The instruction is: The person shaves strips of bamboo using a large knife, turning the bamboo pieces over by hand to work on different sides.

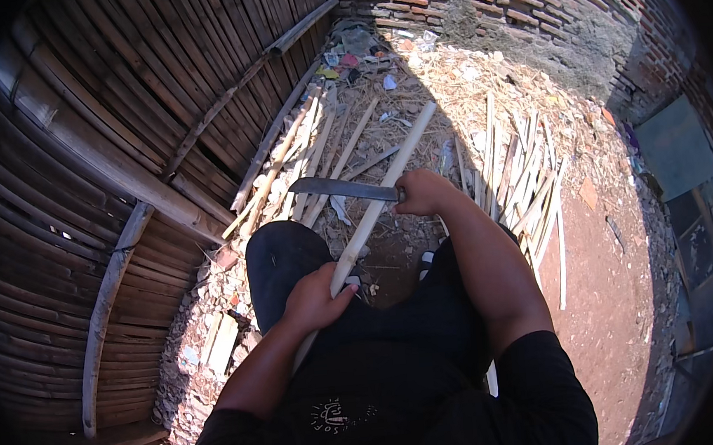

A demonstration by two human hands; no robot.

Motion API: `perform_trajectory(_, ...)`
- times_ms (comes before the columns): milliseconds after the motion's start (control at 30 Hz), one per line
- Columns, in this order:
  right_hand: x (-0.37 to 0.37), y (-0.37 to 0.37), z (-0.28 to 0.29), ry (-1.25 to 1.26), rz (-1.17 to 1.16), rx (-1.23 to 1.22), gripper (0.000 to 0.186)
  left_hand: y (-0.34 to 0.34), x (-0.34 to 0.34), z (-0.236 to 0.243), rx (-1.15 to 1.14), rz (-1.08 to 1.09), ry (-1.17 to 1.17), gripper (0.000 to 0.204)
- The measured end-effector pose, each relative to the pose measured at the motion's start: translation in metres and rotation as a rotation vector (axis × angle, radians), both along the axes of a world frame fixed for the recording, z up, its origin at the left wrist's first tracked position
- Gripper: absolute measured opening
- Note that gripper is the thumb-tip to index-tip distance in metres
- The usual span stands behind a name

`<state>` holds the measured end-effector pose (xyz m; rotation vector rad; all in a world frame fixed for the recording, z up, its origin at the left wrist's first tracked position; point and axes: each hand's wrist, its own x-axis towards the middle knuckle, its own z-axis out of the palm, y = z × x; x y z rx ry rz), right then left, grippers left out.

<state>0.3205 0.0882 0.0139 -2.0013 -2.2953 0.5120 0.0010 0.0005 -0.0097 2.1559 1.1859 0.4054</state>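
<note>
A long pale strip of bamboo or wood slants from beside my left hip up and away to the right, between my knees. My left hand is closed round its near part, above my left thigh. In my right hand is the handle of a machete, mostly hidden by the fingers. Its broad dark blade points left and crosses over the strip just past my knees. Whether the edge touches the strip, I cannot tell.
At left stands a bamboo slat wall. Several pale strips lie piled on the right, and more strips along the wall. Beyond are shavings and litter and a brick wall. A greenish panel leans far right.
</note>
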Motion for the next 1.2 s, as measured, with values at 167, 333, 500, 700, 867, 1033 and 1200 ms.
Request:
perform_trajectory(167, 0.0, 0.0, 0.0, 0.003, 0.0, 0.004, 0.049, 0.0, 0.0, 0.002, -0.003, 0.003, 0.005, 0.049)
perform_trajectory(333, 0.003, 0.003, -0.008, 0.016, 0.012, 0.021, 0.048, 0.0, 0.0, 0.001, 0.001, 0.001, -0.007, 0.049)
perform_trajectory(500, 0.002, 0.002, -0.007, 0.019, 0.013, 0.029, 0.047, 0.0, 0.001, 0.003, -0.012, -0.001, 0.006, 0.05)
perform_trajectory(700, 0.003, 0.002, -0.008, 0.024, 0.013, 0.035, 0.046, -0.001, 0.001, 0.002, 0.004, -0.008, 0.033, 0.058)
perform_trajectory(867, 0.003, 0.001, -0.006, 0.024, 0.01, 0.03, 0.047, 0.0, 0.001, 0.002, 0.003, -0.011, 0.043, 0.06)
perform_trajectory(1033, 0.002, 0.001, -0.007, 0.012, 0.01, 0.034, 0.047, 0.0, 0.001, 0.001, 0.011, -0.011, 0.045, 0.058)
perform_trajectory(1200, 0.002, 0.002, -0.009, -0.002, 0.013, 0.032, 0.048, 0.0, 0.001, -0.001, 0.016, -0.002, 0.036, 0.057)
